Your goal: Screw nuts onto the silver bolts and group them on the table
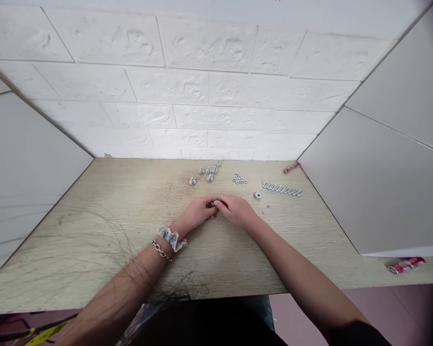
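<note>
My left hand (199,211) and my right hand (234,209) meet fingertip to fingertip above the middle of the table. Both are closed around a small silver bolt (212,204), mostly covered by the fingers; whether a nut or washer is on it, I cannot tell. Beyond the hands, several bolts with washers (209,178) stand on their heads, shanks up. A cluster of nuts (240,179) lies right of them. Washers (257,195) sit near my right hand, apart from it. Farther right, several loose bolts (283,189) lie in a slanting row.
The wooden tabletop (104,216) ends at a white brick-patterned wall (202,91), with grey panels on both sides. One red battery-like cylinder (291,167) lies in the far right corner. A larger red cylinder (406,265) is near the front right edge. Tiny red bits (268,206) lie near the washers.
</note>
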Available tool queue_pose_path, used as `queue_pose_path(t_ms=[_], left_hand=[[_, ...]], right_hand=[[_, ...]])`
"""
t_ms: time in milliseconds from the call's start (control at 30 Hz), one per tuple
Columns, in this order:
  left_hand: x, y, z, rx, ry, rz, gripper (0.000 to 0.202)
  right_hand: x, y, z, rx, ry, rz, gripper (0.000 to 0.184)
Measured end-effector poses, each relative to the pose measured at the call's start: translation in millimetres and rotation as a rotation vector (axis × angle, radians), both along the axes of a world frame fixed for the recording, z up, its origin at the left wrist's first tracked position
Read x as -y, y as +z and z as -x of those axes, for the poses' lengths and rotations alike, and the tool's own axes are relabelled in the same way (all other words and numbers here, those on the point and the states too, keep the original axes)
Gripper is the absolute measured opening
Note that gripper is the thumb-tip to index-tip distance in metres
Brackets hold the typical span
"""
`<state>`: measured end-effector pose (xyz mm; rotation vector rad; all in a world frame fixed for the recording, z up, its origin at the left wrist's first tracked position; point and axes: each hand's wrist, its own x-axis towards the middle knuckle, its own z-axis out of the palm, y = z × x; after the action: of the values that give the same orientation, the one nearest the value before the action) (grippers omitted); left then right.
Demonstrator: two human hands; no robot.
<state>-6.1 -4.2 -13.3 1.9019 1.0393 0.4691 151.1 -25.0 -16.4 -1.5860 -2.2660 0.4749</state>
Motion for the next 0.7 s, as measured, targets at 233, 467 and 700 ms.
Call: queue_pose_path(t_ms=[233,467,700], left_hand=[[-0.1,-2.7,0.0,0.002,0.002,-0.016,0.032],[0.4,-2.1,-0.7,-0.029,0.003,-0.06,0.038],[2.4,0.3,-1.7,-0.085,0.008,-0.108,0.028]], right_hand=[[2.5,0.2,2.4,0.048,-0.026,-0.031,0.019],[3.5,2.1,3.1,0.045,-0.027,-0.016,0.014],[1.9,-1.6,2.2,0.068,-0.036,-0.023,0.019]])
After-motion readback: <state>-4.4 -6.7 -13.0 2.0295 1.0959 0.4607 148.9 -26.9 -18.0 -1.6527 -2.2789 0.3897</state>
